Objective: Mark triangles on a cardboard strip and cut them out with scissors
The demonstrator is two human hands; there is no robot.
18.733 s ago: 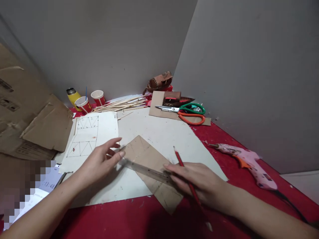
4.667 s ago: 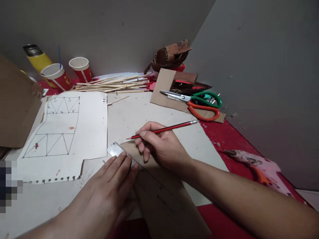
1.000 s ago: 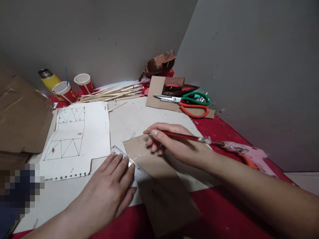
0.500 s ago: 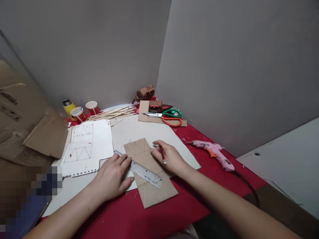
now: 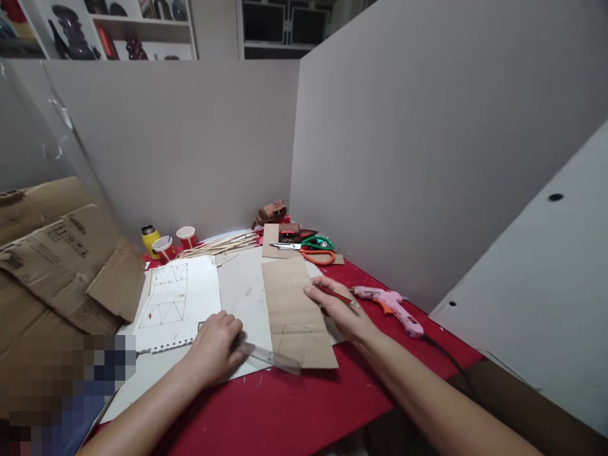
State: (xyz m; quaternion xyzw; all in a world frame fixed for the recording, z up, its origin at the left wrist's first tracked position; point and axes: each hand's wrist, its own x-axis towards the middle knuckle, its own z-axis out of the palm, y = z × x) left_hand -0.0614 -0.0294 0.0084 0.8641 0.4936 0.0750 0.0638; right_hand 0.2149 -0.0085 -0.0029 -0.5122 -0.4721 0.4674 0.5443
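The left hand [image 5: 216, 345] grips the ruler [image 5: 280, 360]; the right hand [image 5: 344, 315] holds a pencil [image 5: 335, 294] at the cardboard [image 5: 289, 297], seemingly line-marked only at its near end.

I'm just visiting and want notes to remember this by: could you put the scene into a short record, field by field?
Left hand: left hand grips a ruler
Right hand: right hand holds a red pencil, fingertips at the cardboard piece
Ruler: blurred, reaching across the cardboard's near end
Drawing: sheet with triangle patterns, left of the cardboard
Tools: scissors beyond the cardboard; pink glue gun on the right
Back left: yellow bottle, two cups, thin sticks
Surface: red
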